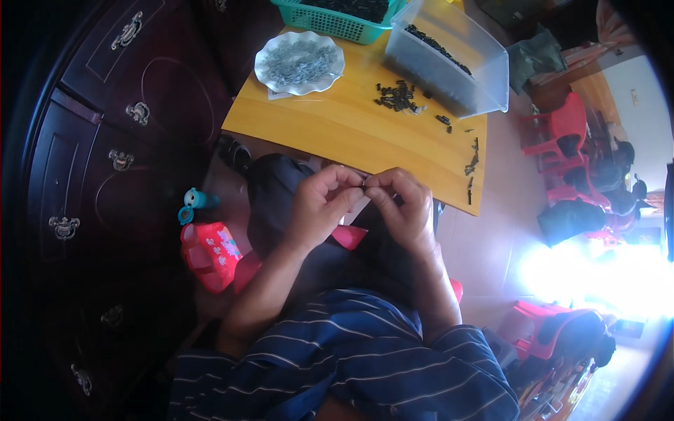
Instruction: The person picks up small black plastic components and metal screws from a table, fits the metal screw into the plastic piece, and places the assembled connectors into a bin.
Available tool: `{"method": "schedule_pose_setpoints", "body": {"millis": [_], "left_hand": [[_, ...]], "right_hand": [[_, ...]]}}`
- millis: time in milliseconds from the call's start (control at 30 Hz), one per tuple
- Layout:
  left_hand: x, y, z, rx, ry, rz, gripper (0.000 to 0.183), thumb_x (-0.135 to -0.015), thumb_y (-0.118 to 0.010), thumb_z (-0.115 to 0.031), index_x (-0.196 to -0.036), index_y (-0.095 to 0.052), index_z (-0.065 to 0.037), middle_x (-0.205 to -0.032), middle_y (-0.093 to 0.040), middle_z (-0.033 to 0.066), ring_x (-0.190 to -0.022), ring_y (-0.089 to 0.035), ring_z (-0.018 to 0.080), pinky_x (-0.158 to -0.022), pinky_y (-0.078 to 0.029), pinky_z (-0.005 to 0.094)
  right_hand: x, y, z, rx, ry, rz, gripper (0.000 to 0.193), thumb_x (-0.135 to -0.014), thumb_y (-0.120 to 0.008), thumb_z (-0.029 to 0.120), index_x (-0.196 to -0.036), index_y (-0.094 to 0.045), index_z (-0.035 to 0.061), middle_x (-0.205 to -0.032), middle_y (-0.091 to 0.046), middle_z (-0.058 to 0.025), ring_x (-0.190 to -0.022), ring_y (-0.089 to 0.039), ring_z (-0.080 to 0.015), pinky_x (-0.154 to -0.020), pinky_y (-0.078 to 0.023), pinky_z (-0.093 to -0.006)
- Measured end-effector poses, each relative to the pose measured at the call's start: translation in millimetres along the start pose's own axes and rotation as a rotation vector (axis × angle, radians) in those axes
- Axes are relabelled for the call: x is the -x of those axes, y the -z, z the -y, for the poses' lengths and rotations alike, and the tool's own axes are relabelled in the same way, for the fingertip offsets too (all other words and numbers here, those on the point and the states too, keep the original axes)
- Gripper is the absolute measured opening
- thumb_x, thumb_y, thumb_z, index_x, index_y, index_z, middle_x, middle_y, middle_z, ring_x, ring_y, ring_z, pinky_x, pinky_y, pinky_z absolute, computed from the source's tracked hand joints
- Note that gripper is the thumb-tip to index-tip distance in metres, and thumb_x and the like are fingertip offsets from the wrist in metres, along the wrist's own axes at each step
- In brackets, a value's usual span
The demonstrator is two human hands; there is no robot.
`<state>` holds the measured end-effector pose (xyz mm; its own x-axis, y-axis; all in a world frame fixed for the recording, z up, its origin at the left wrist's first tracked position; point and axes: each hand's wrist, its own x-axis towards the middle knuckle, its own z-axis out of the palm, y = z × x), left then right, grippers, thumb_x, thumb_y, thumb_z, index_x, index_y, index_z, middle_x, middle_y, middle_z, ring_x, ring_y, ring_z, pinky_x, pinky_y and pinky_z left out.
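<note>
Above my lap, just off the table's near edge, my left hand [324,203] and my right hand [405,208] meet with their fingertips pinched together. Between them is a tiny dark piece [364,188], mostly covered by the fingers, so its kind does not show. On the wooden table [316,133] beyond lies a loose pile of small black parts [398,97]. A white wavy-rimmed plate [264,78] holds many small clear or silvery pieces. More small black parts [472,158] lie in a row along the table's right edge.
A clear plastic bin [484,88] with black parts stands at the table's far right. Behind the plate is a green basket [337,28] of dark pieces. A red bag [210,256] and a teal bottle [200,199] are at my left, by dark drawers [161,105]. Red chairs [565,123] stand right.
</note>
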<state>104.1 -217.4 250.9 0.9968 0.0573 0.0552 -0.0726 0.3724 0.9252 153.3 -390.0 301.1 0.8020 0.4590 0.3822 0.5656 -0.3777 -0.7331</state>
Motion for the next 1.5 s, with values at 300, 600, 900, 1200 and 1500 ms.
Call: {"method": "schedule_pose_setpoints", "body": {"millis": [300, 600, 900, 1200, 1500], "left_hand": [[2.8, -3.0, 3.8, -0.145, -0.093, 0.085, 0.018, -0.095, -0.069, 0.003, -0.112, -0.063, 0.003, -0.094, -0.072, 0.0063, -0.084, -0.071, 0.0100, -0.074, -0.057, 0.0231], [4.0, -7.7, -7.4, -0.218, -0.247, 0.061, 0.013, -0.095, -0.070, 0.002, -0.107, -0.066, 0.002, -0.094, -0.071, 0.0065, -0.085, -0.071, 0.0109, -0.074, -0.058, 0.0258], [1.4, 2.8, 3.5, 0.159, -0.166, 0.127, 0.020, -0.096, -0.066, 0.005, -0.116, -0.063, 0.003, -0.102, -0.070, 0.0130, -0.080, -0.071, 0.0183, -0.074, -0.062, 0.0355], [2.3, 4.0, 4.7, 0.057, -0.157, 0.130, 0.018, -0.098, -0.064, 0.005, -0.116, -0.063, 0.003, -0.104, -0.070, 0.0127, -0.078, -0.071, 0.0158, -0.074, -0.062, 0.0334], [2.2, 4.4, 2.3, 0.063, -0.147, 0.106, 0.018, -0.098, -0.065, 0.003, -0.116, -0.063, 0.002, -0.104, -0.070, 0.0129, -0.077, -0.070, 0.0149, -0.073, -0.061, 0.0314]], "right_hand": [[8.9, 0.1, -24.3, -0.662, -0.283, 0.163, 0.008, -0.097, -0.071, 0.004, -0.102, -0.067, 0.0004, -0.089, -0.071, -0.0025, -0.080, -0.067, -0.0078, -0.069, -0.055, -0.0248], [0.2, 13.2, -14.8, -0.934, -0.361, 0.234, 0.018, -0.098, -0.069, 0.003, -0.114, -0.061, 0.0005, -0.099, -0.066, -0.0025, -0.087, -0.065, -0.0086, -0.078, -0.054, -0.0248], [-49.5, 14.3, -79.8, -0.243, -0.377, -0.097, 0.015, -0.094, -0.074, 0.015, -0.097, -0.068, 0.0020, -0.081, -0.067, -0.0002, -0.072, -0.061, -0.0078, -0.068, -0.050, -0.0254], [-112.3, -21.2, -119.1, 0.510, -0.085, -0.160, 0.014, -0.091, -0.069, 0.019, -0.101, -0.075, 0.0115, -0.099, -0.072, -0.0101, -0.086, -0.072, -0.0319, -0.076, -0.057, -0.0440], [-129.5, -36.1, -122.2, 0.726, -0.122, 0.021, 0.013, -0.094, -0.066, 0.022, -0.097, -0.071, 0.0106, -0.103, -0.068, -0.0103, -0.088, -0.071, -0.0348, -0.077, -0.057, -0.0478]]}}
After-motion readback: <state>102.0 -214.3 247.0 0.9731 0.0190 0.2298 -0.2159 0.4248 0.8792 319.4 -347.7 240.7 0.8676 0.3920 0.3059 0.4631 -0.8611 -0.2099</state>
